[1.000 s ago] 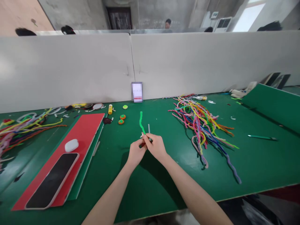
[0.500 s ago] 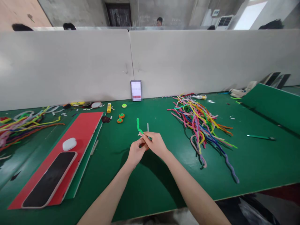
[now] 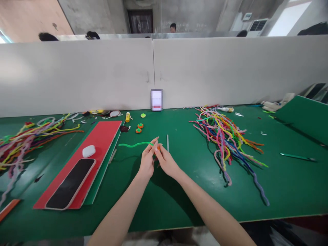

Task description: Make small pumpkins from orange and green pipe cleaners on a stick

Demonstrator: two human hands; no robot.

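Observation:
Over the green table my two hands meet, fingertips closed together. A green pipe cleaner [image 3: 133, 145] runs out to the left from the fingers of my left hand [image 3: 147, 162], which pinches it. My right hand [image 3: 167, 162] is closed on a small orange piece [image 3: 158, 148], mostly hidden between the fingers of both hands. How the green pipe cleaner joins the orange piece cannot be seen. Beyond the hands lie two small orange coils with green tops, a farther coil [image 3: 140, 125] and a nearer coil [image 3: 138, 131]. A thin grey stick [image 3: 167, 142] lies just past my right hand.
A pile of coloured pipe cleaners [image 3: 222, 133] spreads to the right, another bundle [image 3: 33, 136] to the left. A red board [image 3: 102, 136] carries a phone [image 3: 71, 184] and a white earbud case [image 3: 89, 151]. A glue stick [image 3: 127, 117], a propped screen [image 3: 156, 100] and green tweezers [image 3: 297, 156] are also there.
The green pipe cleaner's free end pointed up and now stretches out to the left. My right hand has shifted from above the left to its right side. The camera view has turned slightly left.

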